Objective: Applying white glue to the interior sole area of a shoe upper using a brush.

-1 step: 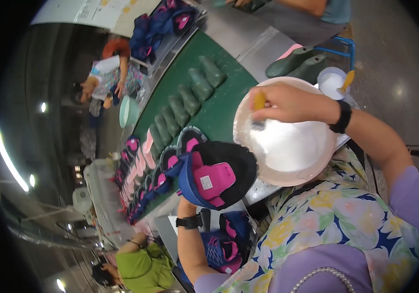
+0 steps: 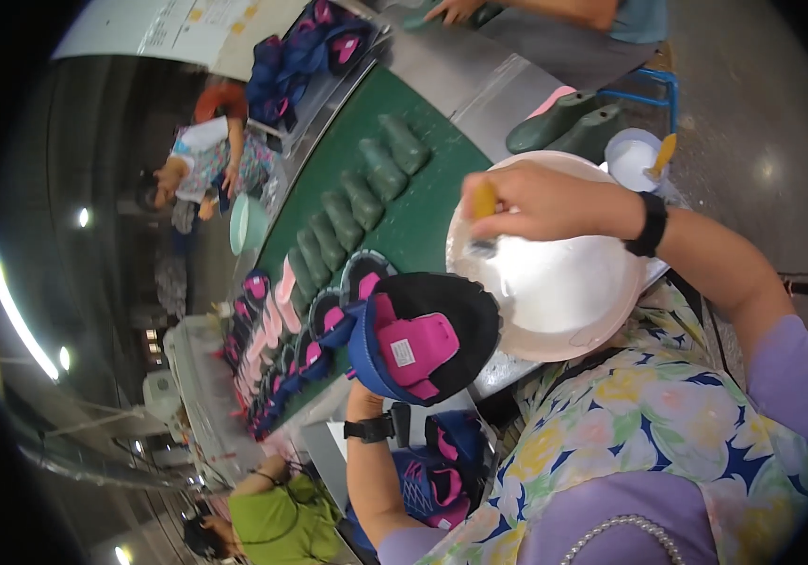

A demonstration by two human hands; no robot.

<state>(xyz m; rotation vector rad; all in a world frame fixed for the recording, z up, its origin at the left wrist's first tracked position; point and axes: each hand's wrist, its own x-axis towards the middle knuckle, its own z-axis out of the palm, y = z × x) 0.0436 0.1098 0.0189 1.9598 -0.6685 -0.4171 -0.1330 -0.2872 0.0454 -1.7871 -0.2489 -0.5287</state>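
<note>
My right hand (image 2: 531, 202) is closed around the yellow handle of a brush (image 2: 484, 200). The brush's head is at the left inner side of a wide pale-pink bowl (image 2: 632, 315), which holds white liquid (image 2: 569, 282). To the left of the bowl, my left hand (image 2: 363, 394) holds up a blue-and-black shoe upper (image 2: 362, 353) with a pink lining and a white label. Its opening edge is close to the bowl's rim. Most of my left hand's fingers are hidden behind the upper.
A green belt (image 2: 432, 188) carries a row of dark-green shoe lasts (image 2: 363, 200), pink pieces and more uppers. A small white pot (image 2: 638, 162) with another yellow-handled brush stands behind the bowl. More uppers (image 2: 423, 480) lie near my left forearm. Other people work around the line.
My right hand and the brush have shifted slightly left, toward the bowl's rim. The shoe upper in my left hand has hardly moved.
</note>
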